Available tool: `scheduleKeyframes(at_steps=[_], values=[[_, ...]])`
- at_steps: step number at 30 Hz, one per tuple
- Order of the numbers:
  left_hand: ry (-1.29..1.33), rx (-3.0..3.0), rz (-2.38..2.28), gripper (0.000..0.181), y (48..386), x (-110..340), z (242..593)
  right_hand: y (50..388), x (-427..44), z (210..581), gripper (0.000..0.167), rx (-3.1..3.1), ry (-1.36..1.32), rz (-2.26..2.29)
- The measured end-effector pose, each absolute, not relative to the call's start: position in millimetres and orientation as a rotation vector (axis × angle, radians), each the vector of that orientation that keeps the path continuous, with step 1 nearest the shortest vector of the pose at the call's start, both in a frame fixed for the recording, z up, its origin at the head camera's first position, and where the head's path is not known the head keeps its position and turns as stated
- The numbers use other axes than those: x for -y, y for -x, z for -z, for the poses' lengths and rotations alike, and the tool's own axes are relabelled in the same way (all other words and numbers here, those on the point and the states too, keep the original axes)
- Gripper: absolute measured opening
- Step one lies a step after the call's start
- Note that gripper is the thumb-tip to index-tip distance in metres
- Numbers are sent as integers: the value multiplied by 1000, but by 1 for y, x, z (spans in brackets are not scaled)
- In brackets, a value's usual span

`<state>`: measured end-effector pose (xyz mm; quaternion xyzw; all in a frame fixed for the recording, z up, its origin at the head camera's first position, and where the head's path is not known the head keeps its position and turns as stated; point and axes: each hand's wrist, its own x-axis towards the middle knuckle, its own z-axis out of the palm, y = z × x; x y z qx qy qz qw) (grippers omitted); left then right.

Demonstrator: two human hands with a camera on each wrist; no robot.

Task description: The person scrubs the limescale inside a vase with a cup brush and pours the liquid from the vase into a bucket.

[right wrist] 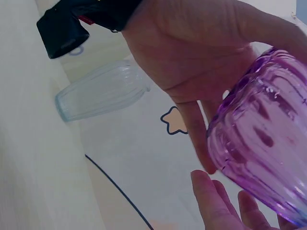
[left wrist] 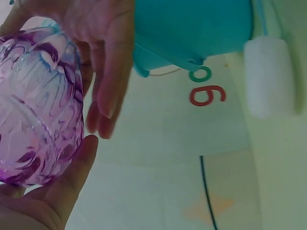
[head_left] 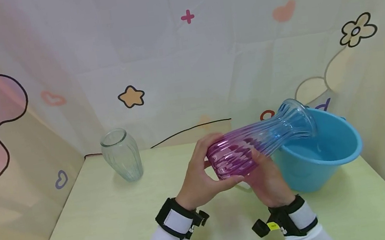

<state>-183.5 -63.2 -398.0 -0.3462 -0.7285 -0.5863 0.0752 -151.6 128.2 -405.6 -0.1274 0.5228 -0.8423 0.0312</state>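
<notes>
Left hand (head_left: 200, 176) and right hand (head_left: 269, 181) gripped the vase (head_left: 257, 135), apparently overhanging a bucket (head_left: 307, 175) at three o'clock. A jar (head_left: 123, 156) stood at ten.

A pale yellow-green tabletop (head_left: 83, 238) carries a clear ribbed glass vase (head_left: 123, 156) standing upright toward its far left, a blue plastic bucket (head_left: 302, 176) at the right, and, near the bucket, a white cylindrical sponge-like piece (left wrist: 270, 76) with a thin blue handle (left wrist: 261, 18), mostly hidden in the head view.
</notes>
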Motion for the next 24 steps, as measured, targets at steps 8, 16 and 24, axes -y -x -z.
scheduleKeyframes(at_steps=[8, 16, 24], values=[[908, 2404, 1783, 102, 177, 88, 431, 149, -119, 410, 65, -1891, 230, 2408], [777, 2655, 1535, 114, 166, 107, 457, 147, -105, 423, 82, -2195, 185, 2116], [764, 2727, 1589, 116, 161, 118, 477, 142, -87, 437, 94, -2450, 352, 1844]])
